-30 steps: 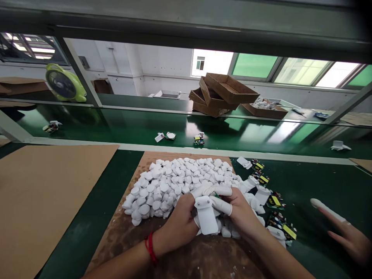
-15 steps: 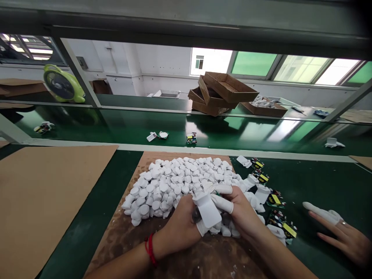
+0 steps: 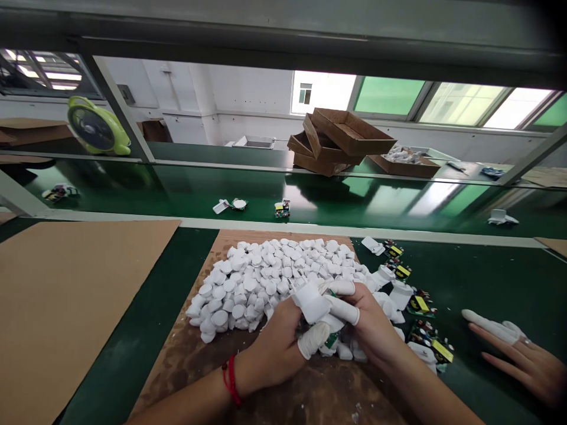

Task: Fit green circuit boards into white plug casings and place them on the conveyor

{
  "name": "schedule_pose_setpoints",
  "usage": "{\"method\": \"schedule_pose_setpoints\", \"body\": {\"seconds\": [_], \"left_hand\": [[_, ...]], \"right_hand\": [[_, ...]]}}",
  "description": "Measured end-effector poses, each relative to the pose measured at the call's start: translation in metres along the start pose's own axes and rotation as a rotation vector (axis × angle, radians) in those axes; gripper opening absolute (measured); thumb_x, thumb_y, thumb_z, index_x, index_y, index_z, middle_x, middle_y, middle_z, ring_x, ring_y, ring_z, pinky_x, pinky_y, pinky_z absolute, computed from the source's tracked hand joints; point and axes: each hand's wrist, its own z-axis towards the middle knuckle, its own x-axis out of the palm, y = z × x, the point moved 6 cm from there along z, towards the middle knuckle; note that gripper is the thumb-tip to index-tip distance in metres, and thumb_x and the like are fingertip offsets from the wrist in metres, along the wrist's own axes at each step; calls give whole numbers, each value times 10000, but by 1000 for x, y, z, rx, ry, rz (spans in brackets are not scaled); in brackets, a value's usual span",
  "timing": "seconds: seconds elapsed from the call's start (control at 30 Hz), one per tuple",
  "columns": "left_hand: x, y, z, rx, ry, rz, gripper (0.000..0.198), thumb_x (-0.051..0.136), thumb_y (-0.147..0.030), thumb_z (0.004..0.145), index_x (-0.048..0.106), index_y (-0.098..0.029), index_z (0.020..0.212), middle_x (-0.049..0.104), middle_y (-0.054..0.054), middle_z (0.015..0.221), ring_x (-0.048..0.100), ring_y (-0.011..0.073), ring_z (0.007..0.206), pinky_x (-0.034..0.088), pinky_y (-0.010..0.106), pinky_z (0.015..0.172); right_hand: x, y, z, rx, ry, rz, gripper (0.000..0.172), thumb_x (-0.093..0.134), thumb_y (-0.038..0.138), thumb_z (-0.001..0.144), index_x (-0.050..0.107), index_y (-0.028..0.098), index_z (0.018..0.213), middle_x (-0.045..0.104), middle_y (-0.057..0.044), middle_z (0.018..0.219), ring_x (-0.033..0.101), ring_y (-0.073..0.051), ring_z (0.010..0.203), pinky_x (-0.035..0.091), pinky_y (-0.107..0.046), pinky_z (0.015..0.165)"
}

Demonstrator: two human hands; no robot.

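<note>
My left hand (image 3: 281, 336), with a red cord at the wrist and finger cots, is closed around a white plug housing (image 3: 312, 302) whose metal pins point up and away. My right hand (image 3: 361, 301), also in finger cots, pinches a green circuit board (image 3: 331, 340) with white parts, right against the housing. Fingers hide much of the board, so I cannot tell how the two are joined. Behind and below both hands spreads a heap of small white caps (image 3: 266, 277) on a brown board (image 3: 212, 378).
At the right lie several circuit boards with yellow parts (image 3: 419, 304) and white housings (image 3: 400, 294). Another person's hand (image 3: 514, 348) rests on the green table nearby. Beyond a pale rail, a green conveyor (image 3: 186, 192) carries loose parts. Cardboard (image 3: 88, 289) covers the left.
The plug housing has tipped in my hands, uncovering more of the green board below it. My left thumb has shifted. Parts on the conveyor have moved left.
</note>
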Motion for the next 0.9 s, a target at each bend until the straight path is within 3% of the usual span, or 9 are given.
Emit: {"method": "schedule_pose_setpoints", "body": {"seconds": [0.17, 0.3, 0.5, 0.9], "left_hand": [[-1, -2, 0, 15, -21, 49, 151, 500, -165, 788, 597, -178, 903, 651, 42, 858, 538, 178, 756, 443, 288, 721], [-1, 0, -3, 26, -49, 74, 212, 448, -120, 757, 575, -185, 914, 634, 34, 825, 509, 163, 688, 452, 289, 682], [2, 14, -7, -32, -10, 132, 203, 449, -156, 781, 569, -167, 944, 635, 70, 912, 529, 182, 743, 453, 311, 684], [4, 12, -3, -62, 5, 64, 162, 486, -119, 733, 551, -167, 873, 615, 67, 903, 533, 196, 786, 449, 315, 704]], "right_hand": [[2, 6, 1, -62, 20, -38, 208, 815, 338, 622, 768, 173, 738, 661, -18, 599, 588, -147, 572, 501, -250, 592], [5, 12, 3, -120, 50, -52, 177, 805, 329, 641, 775, 187, 742, 697, -30, 669, 634, -185, 687, 517, -292, 722], [3, 13, 3, -126, 25, -63, 191, 813, 339, 615, 771, 187, 722, 724, -38, 698, 647, -200, 694, 519, -303, 709], [4, 14, 1, -124, 32, -85, 188, 803, 349, 644, 769, 199, 752, 735, -41, 751, 663, -210, 757, 521, -307, 755]]}}
